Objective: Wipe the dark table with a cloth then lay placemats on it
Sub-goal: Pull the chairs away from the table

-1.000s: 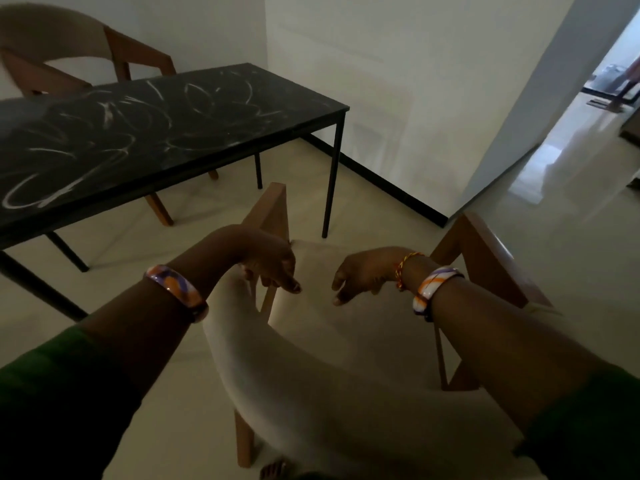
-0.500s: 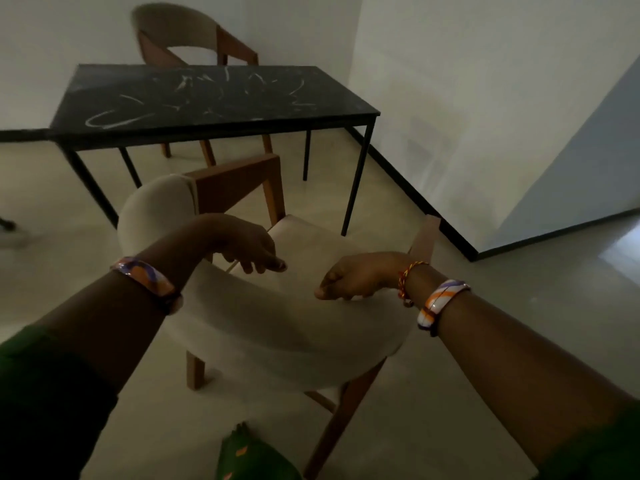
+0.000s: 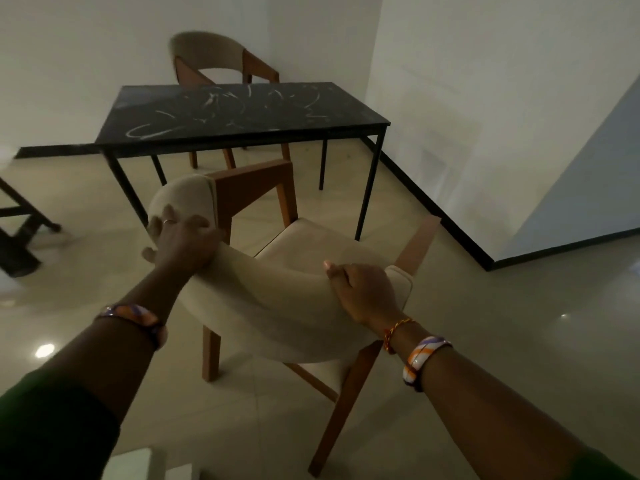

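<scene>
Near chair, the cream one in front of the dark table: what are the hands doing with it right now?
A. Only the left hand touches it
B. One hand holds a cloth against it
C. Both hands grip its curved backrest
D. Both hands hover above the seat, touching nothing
C: the left hand and the right hand are each curled over the top of the near chair backrest, and no cloth shows in either.

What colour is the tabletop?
Black tabletop with whitish scribbled smears, seen in the head view.
</scene>
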A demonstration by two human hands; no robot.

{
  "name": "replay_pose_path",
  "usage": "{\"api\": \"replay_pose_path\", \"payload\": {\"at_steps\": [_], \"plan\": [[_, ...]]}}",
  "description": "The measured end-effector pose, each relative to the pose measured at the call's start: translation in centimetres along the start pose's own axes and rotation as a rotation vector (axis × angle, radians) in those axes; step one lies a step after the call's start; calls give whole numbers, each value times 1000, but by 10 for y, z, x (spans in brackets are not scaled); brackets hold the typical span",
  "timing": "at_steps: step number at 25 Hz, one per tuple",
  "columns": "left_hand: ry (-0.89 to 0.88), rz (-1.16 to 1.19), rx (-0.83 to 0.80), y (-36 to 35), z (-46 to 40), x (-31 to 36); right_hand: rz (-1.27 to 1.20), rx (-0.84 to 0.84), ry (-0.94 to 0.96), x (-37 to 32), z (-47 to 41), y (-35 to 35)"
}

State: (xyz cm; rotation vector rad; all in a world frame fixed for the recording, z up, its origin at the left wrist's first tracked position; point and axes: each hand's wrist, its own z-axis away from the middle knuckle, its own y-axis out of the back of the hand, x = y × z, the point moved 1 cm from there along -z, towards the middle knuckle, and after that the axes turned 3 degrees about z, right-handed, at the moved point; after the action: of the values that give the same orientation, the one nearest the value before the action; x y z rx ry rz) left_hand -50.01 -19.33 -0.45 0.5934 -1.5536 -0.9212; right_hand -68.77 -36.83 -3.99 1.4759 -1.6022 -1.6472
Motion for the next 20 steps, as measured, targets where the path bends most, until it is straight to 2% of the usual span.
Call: {"api": "replay_pose_path", "payload": {"at_steps": [3,7,8,10,12,14,16,20], "plan": [[242,466,149,-12,11,0,-61,192,1,-2,0,-8],[445,771,119,-17,8,-2,-204,437,-136,-1,10,-23],[479,807,106,-16,6,-4,-231,476,-219,-1,12,-27],[509,835,88,-15,5,-4,-339,512,-542,-2,15,-36],[511,831,92,-16,4,-3,-665,632,-914,3,10,-37],[515,826,113,-17,3,-1,-1004,643,-1180,11,2,-37],[503,806,123,-17,3,0,-1104,592,-1230,20,-2,-41],[489,821,105,-15,7,1,-1059,626,-1218,30,-7,-47]]}}
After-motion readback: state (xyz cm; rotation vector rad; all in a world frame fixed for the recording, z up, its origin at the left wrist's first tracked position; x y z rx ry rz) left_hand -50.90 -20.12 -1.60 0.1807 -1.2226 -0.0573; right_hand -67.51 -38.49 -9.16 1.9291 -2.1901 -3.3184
